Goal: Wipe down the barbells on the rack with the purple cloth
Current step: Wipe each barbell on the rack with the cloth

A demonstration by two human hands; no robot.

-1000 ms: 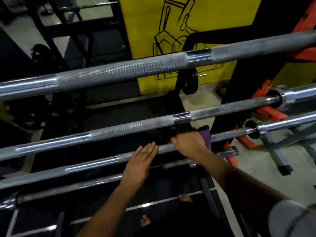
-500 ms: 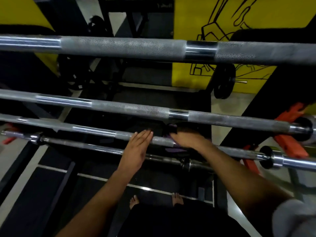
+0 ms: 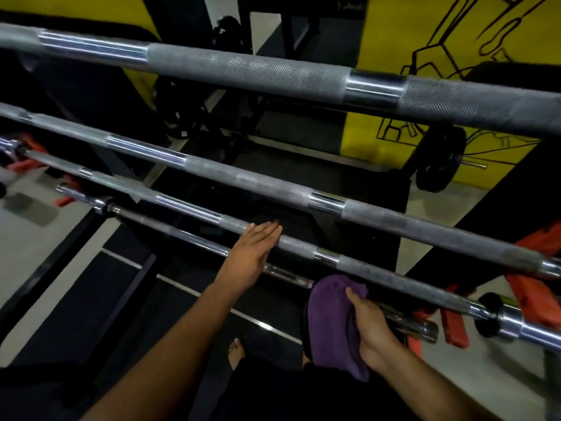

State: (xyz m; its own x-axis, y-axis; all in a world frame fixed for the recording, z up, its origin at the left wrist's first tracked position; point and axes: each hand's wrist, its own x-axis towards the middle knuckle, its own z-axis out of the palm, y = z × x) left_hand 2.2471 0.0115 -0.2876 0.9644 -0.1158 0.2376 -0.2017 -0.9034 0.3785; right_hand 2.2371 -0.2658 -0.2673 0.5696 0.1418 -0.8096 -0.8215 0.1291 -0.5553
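Since a second ago, right hand off the third barbell, now lower, fingers clenched round the purple cloth at the lowest barbell. Left hand flat, fingers released, resting on the third bar. Tight gaps between bars: knuckles could knock steel; lowest bar could roll under pressure.

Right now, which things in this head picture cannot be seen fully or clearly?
- Lowest barbell: head view; purple cloth and right hand cover part of it.
- Top barbell: both ends cut off by the frame edges.
- Orange parts at far left: blurred, cannot be identified.
- Left hand: flat on the third barbell; palm hidden.
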